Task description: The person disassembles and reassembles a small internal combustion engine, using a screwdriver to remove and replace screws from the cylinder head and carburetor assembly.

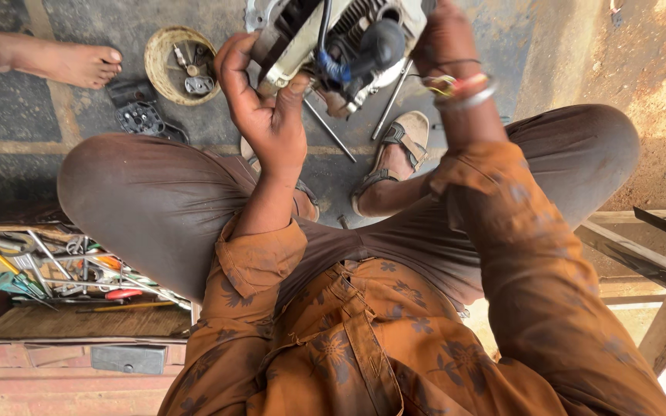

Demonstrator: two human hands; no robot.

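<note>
Gripping a small engine above the knees, the left hand wraps its fingers round the pale casing edge; the right hand clasps the far side. It looks heavy, rigid, greasy; the solid casing seems safer to hold than the hoses.

Orange-brown shirt, faded darker flower print all over, fabric grimy. Button placket with stitched edges down front, slightly twisted. Left sleeve rolled into thick cuff at forearm; right sleeve longer, wrinkled, cuff loose near wrist. Right wrist carries stack of bangles: silver metal ring, red and yellow thread bands, thin dark cord above. Brown trousers, plain, dusty, smooth over both knees. Sandals tan, dark straps, worn soles. Left hand and right hand bare, no gloves.
</note>
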